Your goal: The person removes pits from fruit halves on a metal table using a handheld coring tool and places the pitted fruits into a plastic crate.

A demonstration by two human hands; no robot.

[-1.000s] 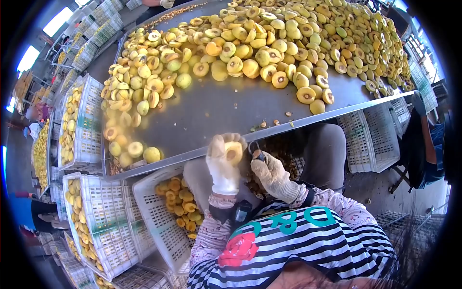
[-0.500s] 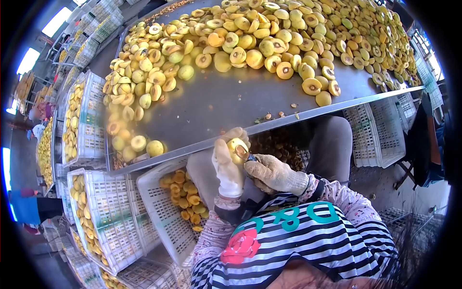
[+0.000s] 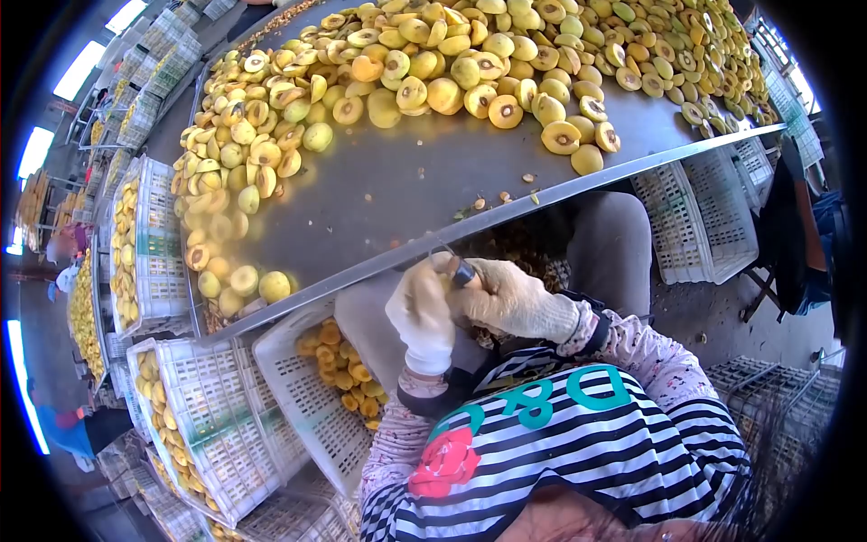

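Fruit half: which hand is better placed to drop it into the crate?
Probably left. The left hand cups the fruit half above the crate at its side; the right hand holds the pitting tool.

White gloves, floral sleeves, striped apron

Ahead of you the steel counter point(image 3: 397, 194) carries a heap of halved yellow fruit point(image 3: 452, 63), and white plastic crates point(image 3: 217, 406) at your left hold what look like pitted halves point(image 3: 348, 375).
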